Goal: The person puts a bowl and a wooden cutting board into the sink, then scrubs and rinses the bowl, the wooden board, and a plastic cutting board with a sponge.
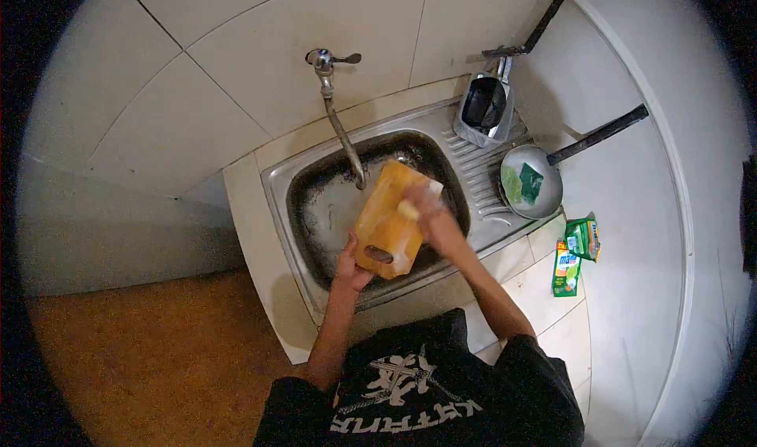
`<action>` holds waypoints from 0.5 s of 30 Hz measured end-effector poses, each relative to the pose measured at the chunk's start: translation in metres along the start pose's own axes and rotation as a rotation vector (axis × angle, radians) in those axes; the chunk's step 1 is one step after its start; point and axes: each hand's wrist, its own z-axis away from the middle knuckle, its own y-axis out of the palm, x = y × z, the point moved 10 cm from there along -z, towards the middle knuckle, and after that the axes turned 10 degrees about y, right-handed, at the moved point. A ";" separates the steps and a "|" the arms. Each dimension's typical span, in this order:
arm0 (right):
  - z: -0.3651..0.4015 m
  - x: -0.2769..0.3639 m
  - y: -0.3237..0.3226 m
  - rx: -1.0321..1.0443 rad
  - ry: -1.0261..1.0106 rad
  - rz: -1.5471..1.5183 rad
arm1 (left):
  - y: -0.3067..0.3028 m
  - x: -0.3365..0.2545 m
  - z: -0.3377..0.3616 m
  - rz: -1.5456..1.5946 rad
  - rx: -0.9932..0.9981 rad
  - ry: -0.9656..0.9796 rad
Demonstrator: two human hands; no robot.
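Note:
A yellow-orange cutting board point(384, 225) with a slot handle is tilted over the sink point(331, 210). My left hand point(349, 267) is closed on its lower left edge, beside the handle slot. My right hand point(430, 214), smeared by motion, lies over the board's upper right part. Under its fingers shows a small pale yellow pad point(408, 210), too blurred to name more exactly. Whitish patches, like suds, mark the board's lower right corner and its edge near my right hand. The faucet spout point(352, 159) ends just left of the board.
A frying pan point(542, 203) holding green pads stands on the right of the drainboard point(471, 159). Behind it is a clear plastic container point(482, 135) with dark items. Green packets point(566, 272) lie on the tiled counter, beside the right wall.

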 end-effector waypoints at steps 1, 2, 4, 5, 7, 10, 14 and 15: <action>-0.007 0.005 -0.026 -0.170 -0.116 0.044 | -0.013 0.002 0.002 -0.019 -0.130 -0.004; -0.006 0.005 -0.027 -0.170 -0.117 0.045 | -0.026 0.004 0.006 -0.039 -0.262 -0.006; -0.009 0.016 -0.039 -0.246 -0.050 0.063 | -0.016 -0.003 0.006 -0.075 -0.240 0.021; -0.006 0.012 -0.025 -0.042 0.124 -0.344 | -0.012 -0.004 0.008 -0.102 -0.224 0.038; 0.027 0.034 0.018 -0.060 0.006 0.039 | -0.015 -0.005 0.005 -0.139 -0.207 0.043; 0.046 0.050 0.054 0.050 0.058 -0.099 | -0.022 -0.005 0.000 -0.183 -0.212 0.028; 0.033 0.074 0.037 0.194 -0.066 -0.052 | 0.002 0.001 0.002 -0.142 -0.144 -0.044; 0.021 0.054 0.037 0.326 0.149 -0.143 | 0.004 0.004 0.003 -0.148 -0.145 -0.048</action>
